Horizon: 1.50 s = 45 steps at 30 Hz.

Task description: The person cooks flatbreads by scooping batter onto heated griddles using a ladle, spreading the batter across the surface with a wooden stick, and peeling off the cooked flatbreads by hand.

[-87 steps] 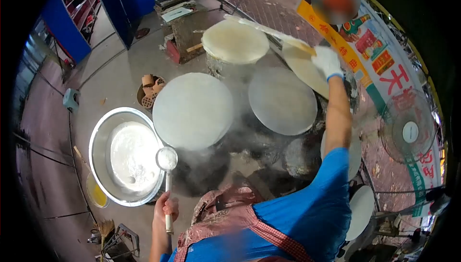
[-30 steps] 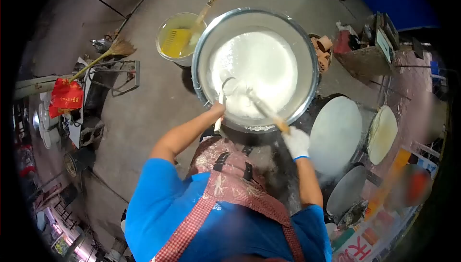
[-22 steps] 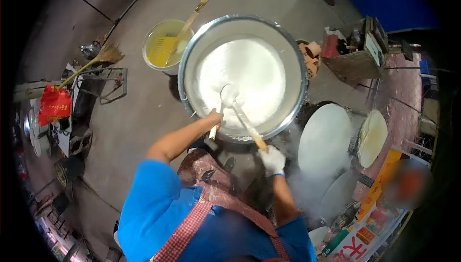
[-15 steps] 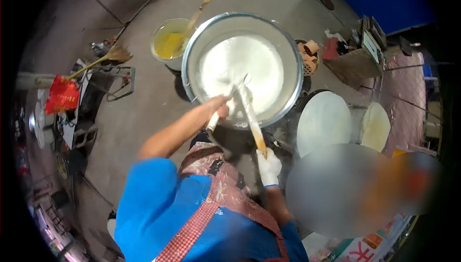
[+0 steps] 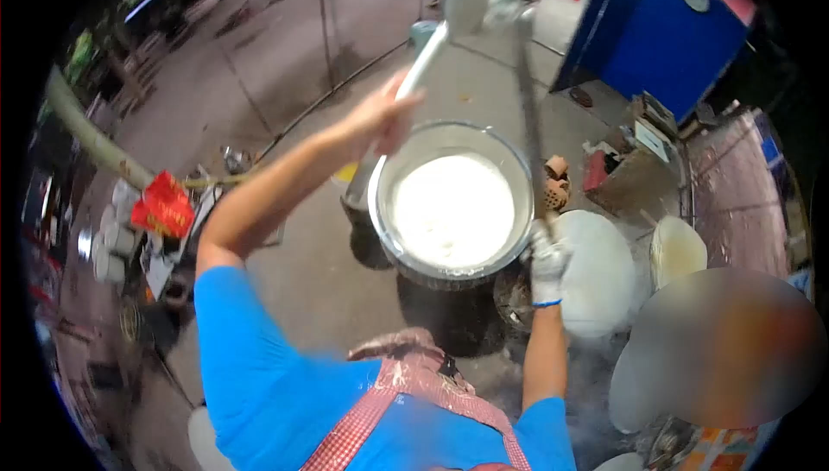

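Note:
My bare left hand [image 5: 390,117] is closed around the white handle of a ladle [image 5: 423,61], raised above the far side of a big metal tub. The ladle's round head is smeared by motion, with white batter on it. White batter [image 5: 453,208] fills the lower part of the tub [image 5: 389,242]. On the right, my gloved right hand [image 5: 548,259] grips a long spatula [image 5: 528,117], its thin blade held upright beside the tub rim, blurred and seen nearly edge-on.
Right of the tub lie a round pale griddle or lid [image 5: 596,277] and a stack of thin round flatbreads [image 5: 678,252]. Clay-coloured perforated blocks [image 5: 557,186] stand behind. A bucket [image 5: 358,212] is partly hidden at left. A red bag [image 5: 164,205] hangs farther left.
Both hands have risen from low over the tub. The ladle and the spatula, crossed over the batter before, are now lifted apart and point away from me. The view has tilted up.

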Motion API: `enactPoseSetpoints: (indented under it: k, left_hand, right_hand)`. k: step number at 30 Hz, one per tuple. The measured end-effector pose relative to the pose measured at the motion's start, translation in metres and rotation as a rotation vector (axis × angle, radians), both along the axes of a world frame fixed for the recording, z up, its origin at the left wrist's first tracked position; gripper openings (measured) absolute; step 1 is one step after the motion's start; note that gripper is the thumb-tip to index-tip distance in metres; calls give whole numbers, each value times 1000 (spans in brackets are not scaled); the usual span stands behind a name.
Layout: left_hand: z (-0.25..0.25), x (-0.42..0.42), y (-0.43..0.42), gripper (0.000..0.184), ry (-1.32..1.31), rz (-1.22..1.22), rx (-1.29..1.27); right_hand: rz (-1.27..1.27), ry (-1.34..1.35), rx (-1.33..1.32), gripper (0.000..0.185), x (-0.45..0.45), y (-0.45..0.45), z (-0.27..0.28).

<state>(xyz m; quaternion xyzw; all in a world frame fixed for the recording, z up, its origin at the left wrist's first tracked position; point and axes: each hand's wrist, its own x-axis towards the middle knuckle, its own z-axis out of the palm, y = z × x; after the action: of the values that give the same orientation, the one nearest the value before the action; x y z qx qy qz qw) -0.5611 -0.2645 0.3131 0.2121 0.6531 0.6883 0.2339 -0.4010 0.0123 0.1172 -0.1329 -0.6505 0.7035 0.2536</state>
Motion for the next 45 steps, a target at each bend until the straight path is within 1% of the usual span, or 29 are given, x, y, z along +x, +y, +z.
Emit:
enactPoseSetpoints:
  k: [2,4,5,7,8,12,13,14,15,16,17,19,21,23,24,25,26,27,28,30,31,33,35,36,37,39,41,42,45]
  left_hand:
    - [-60,-1,-8,58,-352,-53,-37]
    - [-98,4,-6,8,-1108,11,62]
    - [-106,1,0,27,-1459,19,122]
    - [-120,14,12,34,-1425,-44,-15]
    - [-101,23,11,31,-1327,-110,2]
    - [-68,105,93,20,-681,-297,-100]
    - [-83,113,105,50,-636,-424,-110]
    - [-105,117,121,45,-814,-399,-127]
    - [-118,123,134,15,-1088,-421,-16]
    - [-128,136,149,16,-1482,-576,-1]
    - [-158,146,173,20,-1634,-644,-24]
    - [-214,188,214,27,-1845,-537,-119]
    - [-229,255,256,32,-2183,-639,-100]
    - [-237,298,280,40,-2164,-935,-113]
    - [-250,319,302,44,-2170,-839,-51]
    - [-245,344,325,44,-2134,-996,-28]
    - [-243,369,348,44,-2043,-966,19]
    - [-228,390,366,43,-1943,-973,30]
    - [-227,401,396,35,-1908,-1109,-67]
    - [-222,421,456,23,-1508,-1163,-318]
    - [-209,444,477,16,-1029,-1090,-355]
    - [-203,477,523,31,-579,-1031,-516]
    - [-250,501,572,46,-418,-1029,-499]
    - [-283,511,595,52,-386,-1069,-457]
    - [-310,520,615,57,-362,-1107,-423]
    - [-322,522,630,64,254,-977,-565]
    - [-325,511,638,70,769,-851,-609]
    - [-323,501,636,73,975,-812,-595]
    - [-305,490,631,78,1150,-796,-547]
  right_hand:
    - [83,-265,-151,29,24,-23,-25]
    - [37,-573,-160,28,63,-43,-40]
    - [-24,-694,-143,27,85,-43,-50]
    - [-122,-589,304,26,135,-28,-77]
    - [-153,-654,50,25,156,-36,-49]
    - [-288,-398,-146,33,214,-12,-11]
    - [-321,-374,-137,35,224,-9,-20]
    - [-333,-415,-159,36,238,-11,-25]
    - [-346,-464,-189,37,248,-17,-29]
    - [-439,-394,56,38,269,-21,-68]
    - [-504,-344,312,40,302,-21,-109]
    - [-535,-443,259,42,382,-37,-137]
    - [-577,-855,262,40,463,-55,-131]
    - [-674,-1043,373,41,525,-78,-98]
    - [-794,-882,273,42,557,-83,-103]
    - [-839,-937,219,43,586,-72,-100]
    - [-882,-989,162,43,616,-61,-97]
    - [-846,-1262,140,43,638,-47,-88]
    - [-1025,-1194,186,42,653,-37,-87]
    - [-1272,-1176,204,38,658,-6,-67]
    - [-1371,-1005,309,36,656,14,-62]
    - [-1478,-644,622,37,636,62,-52]
    - [-1298,-953,684,37,614,98,-38]
    - [-1220,-1178,679,35,606,124,-63]
    - [-1145,-1287,441,35,595,145,-66]
    - [-1052,-1408,454,34,600,168,-112]
    - [-1172,-1151,317,30,616,166,-102]
    - [-1243,-875,114,30,627,169,-110]
    - [-1402,-1,-395,33,597,187,-113]
